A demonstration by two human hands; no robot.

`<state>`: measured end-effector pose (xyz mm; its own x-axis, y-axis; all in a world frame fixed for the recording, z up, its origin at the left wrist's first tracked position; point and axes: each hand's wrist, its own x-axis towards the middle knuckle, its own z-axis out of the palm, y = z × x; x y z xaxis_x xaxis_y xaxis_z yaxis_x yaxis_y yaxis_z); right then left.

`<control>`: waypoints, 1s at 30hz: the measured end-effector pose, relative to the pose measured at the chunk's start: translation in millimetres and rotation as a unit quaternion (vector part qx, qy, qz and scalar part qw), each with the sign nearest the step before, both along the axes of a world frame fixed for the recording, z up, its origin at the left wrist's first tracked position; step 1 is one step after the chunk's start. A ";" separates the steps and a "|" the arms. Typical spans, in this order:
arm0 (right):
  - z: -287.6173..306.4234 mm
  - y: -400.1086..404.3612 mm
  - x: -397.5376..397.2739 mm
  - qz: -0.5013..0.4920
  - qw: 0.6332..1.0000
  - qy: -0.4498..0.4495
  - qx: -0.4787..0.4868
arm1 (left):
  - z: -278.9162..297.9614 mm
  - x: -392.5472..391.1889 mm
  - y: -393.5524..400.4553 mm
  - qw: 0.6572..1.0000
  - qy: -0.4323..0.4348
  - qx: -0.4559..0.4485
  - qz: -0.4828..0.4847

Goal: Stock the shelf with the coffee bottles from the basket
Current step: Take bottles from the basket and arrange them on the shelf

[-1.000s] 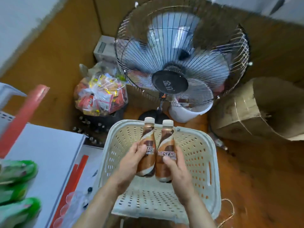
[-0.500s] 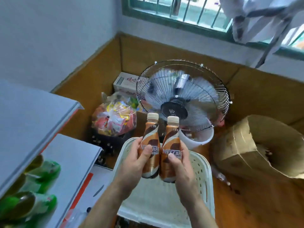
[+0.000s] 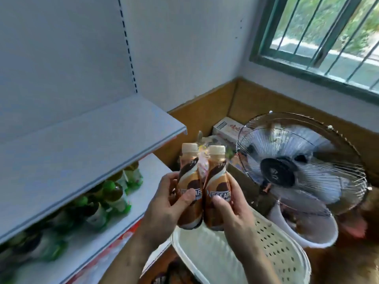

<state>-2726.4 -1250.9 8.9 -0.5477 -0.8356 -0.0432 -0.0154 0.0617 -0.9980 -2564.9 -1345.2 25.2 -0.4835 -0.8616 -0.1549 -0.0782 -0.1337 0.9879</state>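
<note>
Two brown coffee bottles with cream caps stand upright side by side in my hands, above the cream perforated basket [image 3: 266, 249]. My left hand [image 3: 164, 203] grips the left coffee bottle [image 3: 189, 177], thumb across its label. My right hand [image 3: 233, 210] grips the right coffee bottle [image 3: 217, 179] the same way. The white upper shelf [image 3: 82, 144] lies bare to the left of the bottles, at about cap height. The part of the basket in view holds nothing.
Green-capped bottles [image 3: 110, 193] crowd the lower shelf under the bare one. A standing fan [image 3: 297, 171] and a white bucket [image 3: 307, 232] sit right of the basket. A bag of snacks and a white box [image 3: 225, 128] lie in the corner under a barred window [image 3: 320, 37].
Both hands have lifted the two bottles up from the basket and toward the left. The view has swung up and left, bringing the bare upper shelf into sight.
</note>
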 end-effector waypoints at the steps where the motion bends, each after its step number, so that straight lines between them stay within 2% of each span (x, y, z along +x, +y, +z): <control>1: 1.7 -3.8 8.1 0.024 1.000 -0.002 -0.001 | 2.2 11.7 1.8 1.000 0.001 0.002 0.020; 6: 18.9 -25.6 66.8 0.130 0.991 -0.008 -0.003 | 16.8 83.7 13.7 0.992 0.007 -0.011 0.122; 10: 41.0 -41.7 119.3 0.211 0.976 0.044 -0.012 | 31.9 139.9 20.5 0.979 0.018 -0.025 0.202; 16: 57.5 -66.2 215.6 0.285 0.956 0.059 -0.038 | 49.2 232.0 25.5 0.955 0.044 -0.050 0.288; 23: 61.4 -90.1 314.5 0.304 0.945 0.099 -0.066 | 55.9 332.8 18.1 0.936 0.025 -0.099 0.337; 30: 51.8 -120.7 347.6 0.314 0.941 0.113 -0.057 | 45.1 372.7 -2.4 0.931 -0.040 -0.131 0.337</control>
<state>-2378.8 -1371.6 60.7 0.0703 -0.9897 0.1247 -0.2264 -0.1376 -0.9643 -2192.2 -1347.6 70.3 0.1851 -0.9785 0.0915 -0.1383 0.0662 0.9882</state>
